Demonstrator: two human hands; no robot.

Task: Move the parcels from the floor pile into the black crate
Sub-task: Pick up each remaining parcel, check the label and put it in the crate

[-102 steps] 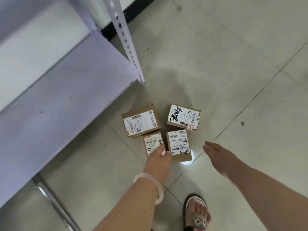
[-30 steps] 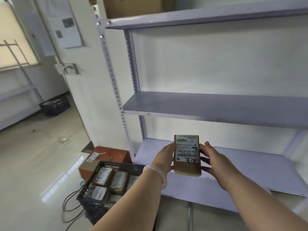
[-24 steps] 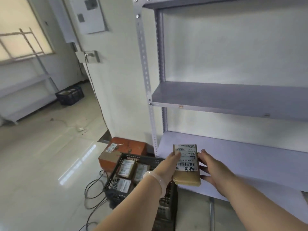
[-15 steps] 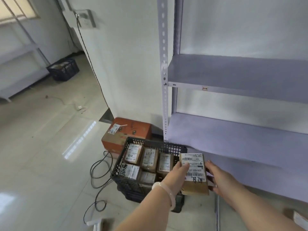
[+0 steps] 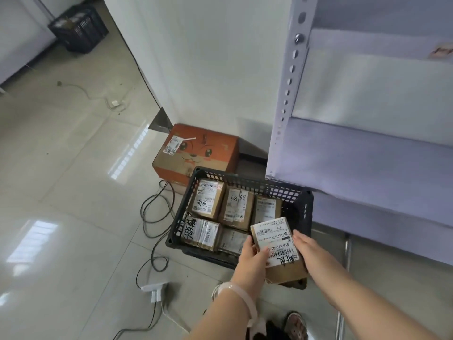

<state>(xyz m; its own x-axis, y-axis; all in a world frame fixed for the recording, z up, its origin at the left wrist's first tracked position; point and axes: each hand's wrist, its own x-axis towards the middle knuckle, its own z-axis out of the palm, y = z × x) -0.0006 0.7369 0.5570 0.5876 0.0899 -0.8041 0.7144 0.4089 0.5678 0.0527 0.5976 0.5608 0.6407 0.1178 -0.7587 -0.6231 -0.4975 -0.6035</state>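
A small brown cardboard parcel [image 5: 277,244] with a white barcode label hangs over the near right corner of the black crate [image 5: 302,212]. My left hand [image 5: 252,257] grips its left edge, thumb on the label. My right hand [image 5: 310,250] holds its right side. The black crate stands on the floor beside the shelf post and holds several labelled brown parcels [image 5: 208,200], packed side by side. The floor pile is out of view.
An orange carton [image 5: 196,150] sits behind the crate against the white wall. Black cables [image 5: 152,214] and a white power strip [image 5: 153,289] lie left of the crate. A pale metal shelf unit [image 5: 367,153] overhangs the crate's right side. Another black crate [image 5: 78,28] stands far left.
I lifted one parcel from the floor pile with both hands, turned to the crate and lowered the parcel over its near right corner. The view tilted down toward the crate.
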